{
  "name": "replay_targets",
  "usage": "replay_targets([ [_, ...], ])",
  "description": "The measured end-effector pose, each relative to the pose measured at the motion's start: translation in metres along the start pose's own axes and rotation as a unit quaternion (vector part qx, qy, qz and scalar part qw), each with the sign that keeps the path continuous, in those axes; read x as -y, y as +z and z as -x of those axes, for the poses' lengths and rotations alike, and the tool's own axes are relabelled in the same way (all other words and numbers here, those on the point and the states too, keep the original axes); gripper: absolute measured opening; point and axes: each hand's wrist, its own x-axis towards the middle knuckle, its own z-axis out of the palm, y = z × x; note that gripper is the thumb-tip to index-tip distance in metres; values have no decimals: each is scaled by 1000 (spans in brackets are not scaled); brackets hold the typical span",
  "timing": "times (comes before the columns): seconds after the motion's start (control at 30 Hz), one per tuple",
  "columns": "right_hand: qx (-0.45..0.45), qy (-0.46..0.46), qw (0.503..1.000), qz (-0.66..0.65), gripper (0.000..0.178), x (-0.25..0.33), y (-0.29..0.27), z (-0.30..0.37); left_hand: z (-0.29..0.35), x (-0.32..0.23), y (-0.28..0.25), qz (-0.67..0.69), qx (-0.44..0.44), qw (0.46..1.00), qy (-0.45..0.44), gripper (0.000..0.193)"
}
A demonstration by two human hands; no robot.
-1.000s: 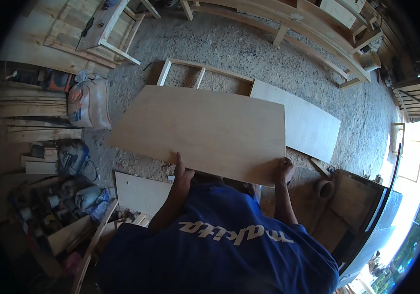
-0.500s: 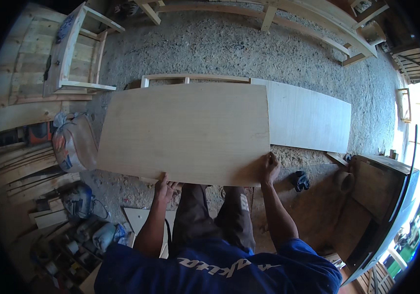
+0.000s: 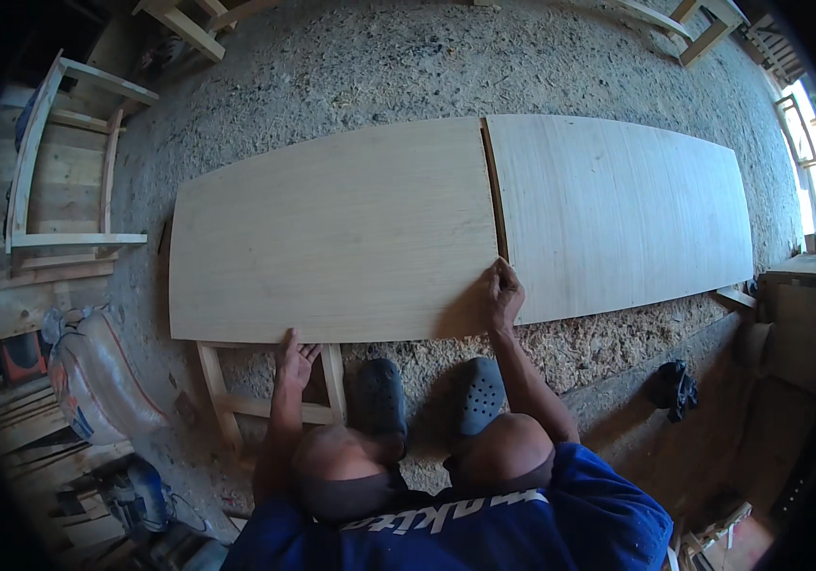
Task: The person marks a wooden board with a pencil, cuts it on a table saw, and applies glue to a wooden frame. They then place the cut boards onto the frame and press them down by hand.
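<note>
A pale plywood panel [image 3: 332, 233] lies low in front of me, over a wooden frame whose legs [image 3: 337, 376] jut out toward me. My left hand [image 3: 296, 364] holds its near edge, with the thumb against the edge and the fingers partly visible below. My right hand [image 3: 504, 293] is closed on the near right corner of this panel. To the right lies a second plywood panel [image 3: 622, 214]. A narrow dark gap [image 3: 494, 190] parts the two boards, tapering toward my right hand.
Wood shavings [image 3: 608, 347] cover the ground around my shoes [image 3: 381, 404]. A wooden frame [image 3: 94, 238] stands at the left, above a woven sack [image 3: 99, 381]. A black plastic bag [image 3: 676, 388] lies to the right. Beyond it is a dark box-like cabinet [image 3: 794, 333].
I have crouched, and the held panel has come down beside the second one. The wooden frame beneath now shows its legs on my side.
</note>
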Motion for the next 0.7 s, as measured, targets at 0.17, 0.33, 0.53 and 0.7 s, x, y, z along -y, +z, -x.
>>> replay_targets([
  [0.17,88,21,985,144,46,-6,-19,9,-2,30,-6,-17,16,1000,9,36],
  [0.33,113,-284,905,296,68,27,-41,24,-2,29,1,-28,-3,999,16,34],
  [0.53,315,-253,849,340,89,19,-82,20,-1,30,5,-44,-7,999,15,36],
  [0.7,351,-268,795,416,106,10,-108,5,5,22,13,-102,-15,995,-16,43],
])
